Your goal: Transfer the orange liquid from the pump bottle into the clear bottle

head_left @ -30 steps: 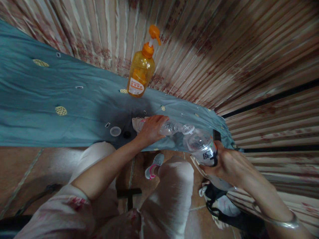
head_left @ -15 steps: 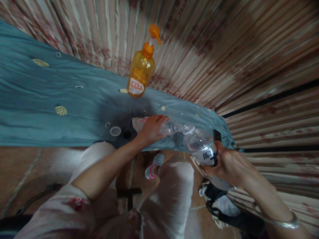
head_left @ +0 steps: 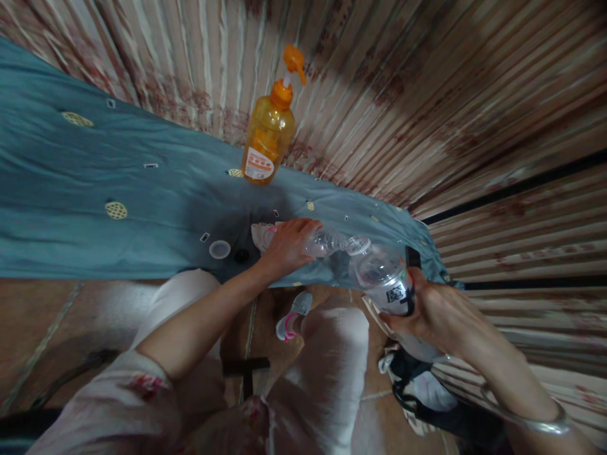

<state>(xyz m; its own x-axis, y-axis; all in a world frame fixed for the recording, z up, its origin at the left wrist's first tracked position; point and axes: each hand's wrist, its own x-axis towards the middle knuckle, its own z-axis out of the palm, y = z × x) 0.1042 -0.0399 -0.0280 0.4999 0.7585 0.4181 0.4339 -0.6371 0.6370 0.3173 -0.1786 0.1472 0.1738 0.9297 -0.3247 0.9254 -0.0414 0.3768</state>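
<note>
Bottle (head_left: 327,242) lying lengthwise, mouth rightward, left fingers (head_left: 296,230) gripping it, right fingers (head_left: 403,319) clasping tilted container (head_left: 384,278).

Teal-clothed table (head_left: 71,189): orange pump bottle (head_left: 265,142), white cap (head_left: 219,249), black cap (head_left: 241,256).

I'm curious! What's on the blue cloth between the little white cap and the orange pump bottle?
Nothing: in the head view, only bare blue cloth lies between the white cap and the orange pump bottle.

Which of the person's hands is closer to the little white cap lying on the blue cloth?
Left. The left hand grips a small clear bottle just right of the white cap; the right hand holds a bigger bottle farther right.
</note>
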